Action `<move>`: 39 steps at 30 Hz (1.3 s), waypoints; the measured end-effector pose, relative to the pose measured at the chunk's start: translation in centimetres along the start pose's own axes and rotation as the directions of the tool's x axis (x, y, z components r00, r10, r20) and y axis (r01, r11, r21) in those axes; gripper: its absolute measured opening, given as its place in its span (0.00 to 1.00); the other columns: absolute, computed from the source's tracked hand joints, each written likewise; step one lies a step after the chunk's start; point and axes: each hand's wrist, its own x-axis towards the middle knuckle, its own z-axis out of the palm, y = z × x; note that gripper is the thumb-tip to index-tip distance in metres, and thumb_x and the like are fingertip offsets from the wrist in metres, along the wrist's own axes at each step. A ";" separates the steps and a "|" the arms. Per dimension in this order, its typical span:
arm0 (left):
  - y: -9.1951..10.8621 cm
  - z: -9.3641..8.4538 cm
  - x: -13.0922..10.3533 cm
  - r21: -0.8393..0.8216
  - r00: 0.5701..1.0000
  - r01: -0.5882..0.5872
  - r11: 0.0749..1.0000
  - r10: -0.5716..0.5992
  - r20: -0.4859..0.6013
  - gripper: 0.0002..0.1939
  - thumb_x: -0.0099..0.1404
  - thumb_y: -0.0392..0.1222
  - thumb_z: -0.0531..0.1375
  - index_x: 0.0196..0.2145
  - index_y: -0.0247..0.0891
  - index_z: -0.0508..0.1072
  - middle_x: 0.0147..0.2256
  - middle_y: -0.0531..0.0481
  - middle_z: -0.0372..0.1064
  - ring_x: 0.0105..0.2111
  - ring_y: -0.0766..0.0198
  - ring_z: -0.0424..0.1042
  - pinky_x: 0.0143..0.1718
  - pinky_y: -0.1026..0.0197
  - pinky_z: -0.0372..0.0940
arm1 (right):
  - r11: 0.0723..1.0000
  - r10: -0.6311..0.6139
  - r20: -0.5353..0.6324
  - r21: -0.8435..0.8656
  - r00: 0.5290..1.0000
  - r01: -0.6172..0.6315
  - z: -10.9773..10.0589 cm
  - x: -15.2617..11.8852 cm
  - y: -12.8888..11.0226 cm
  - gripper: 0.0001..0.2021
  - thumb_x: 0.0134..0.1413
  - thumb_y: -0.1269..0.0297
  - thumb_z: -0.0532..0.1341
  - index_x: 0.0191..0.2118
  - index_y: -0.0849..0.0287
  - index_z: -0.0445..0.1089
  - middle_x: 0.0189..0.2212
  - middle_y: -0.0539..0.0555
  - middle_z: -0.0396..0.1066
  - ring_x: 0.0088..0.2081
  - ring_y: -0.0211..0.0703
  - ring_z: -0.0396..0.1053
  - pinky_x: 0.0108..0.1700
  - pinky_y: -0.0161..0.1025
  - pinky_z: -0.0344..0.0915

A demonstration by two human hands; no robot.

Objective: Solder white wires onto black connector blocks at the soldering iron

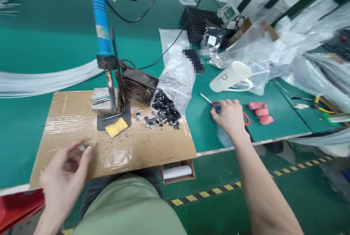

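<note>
My left hand point(65, 171) is over the left front of the cardboard sheet point(142, 151), fingers curled and thumb against a small pale item too blurred to name. On the green table to the right, my right hand point(228, 116) has its fingers round the dark handle of a screwdriver point(205, 98), whose thin shaft points up and left. A red loop point(247, 119) shows beside that hand. Small black parts point(165, 107) spill from a bubble-wrap bag point(177, 78) onto the cardboard. A yellow sponge point(116, 127) lies by a metal block point(104, 101).
Behind the cardboard stand a fan point(139, 85) and a blue hose point(98, 9). White wires point(49, 82) lie at left. A white mug point(229, 76), pink lumps point(261, 112) and plastic bags point(287, 49) are at right. An open box point(193, 171) sits below the table edge.
</note>
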 end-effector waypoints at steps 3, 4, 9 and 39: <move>3.4 0.4 1.5 0.018 0.986 -0.019 1.000 0.016 0.167 0.25 0.68 0.61 0.60 0.52 0.40 0.77 0.26 0.55 0.69 0.26 0.61 0.70 0.33 0.60 0.65 | 0.999 0.044 0.036 -0.017 0.998 -0.043 -0.2 -0.2 -0.6 0.15 0.54 0.62 0.58 0.42 0.66 0.75 0.35 0.68 0.76 0.43 0.65 0.72 0.46 0.54 0.65; 4.2 0.6 2.0 0.065 0.975 -0.019 0.998 0.004 0.224 0.27 0.69 0.61 0.59 0.54 0.39 0.76 0.27 0.55 0.69 0.27 0.59 0.71 0.33 0.59 0.65 | 0.997 0.071 0.037 -0.019 0.997 -0.070 -0.5 -0.6 -0.7 0.16 0.55 0.62 0.57 0.43 0.66 0.74 0.34 0.67 0.75 0.39 0.62 0.72 0.43 0.52 0.65; 5.3 2.0 3.7 0.147 0.959 -0.061 0.987 0.017 0.283 0.28 0.68 0.57 0.60 0.59 0.36 0.72 0.39 0.46 0.71 0.38 0.52 0.73 0.36 0.56 0.62 | 0.960 0.280 -0.051 0.002 0.959 -0.280 -2.0 -3.1 0.6 0.17 0.61 0.59 0.52 0.45 0.64 0.72 0.30 0.64 0.75 0.32 0.57 0.71 0.39 0.49 0.62; 8.2 2.0 -1.1 -0.620 0.710 0.363 0.696 0.224 0.667 0.15 0.70 0.46 0.65 0.51 0.39 0.75 0.45 0.45 0.78 0.43 0.60 0.77 0.49 0.60 0.72 | 0.395 -0.176 0.019 0.917 0.984 0.053 -4.8 -17.2 -23.6 0.04 0.57 0.70 0.67 0.39 0.57 0.76 0.28 0.49 0.73 0.19 0.31 0.59 0.20 0.31 0.59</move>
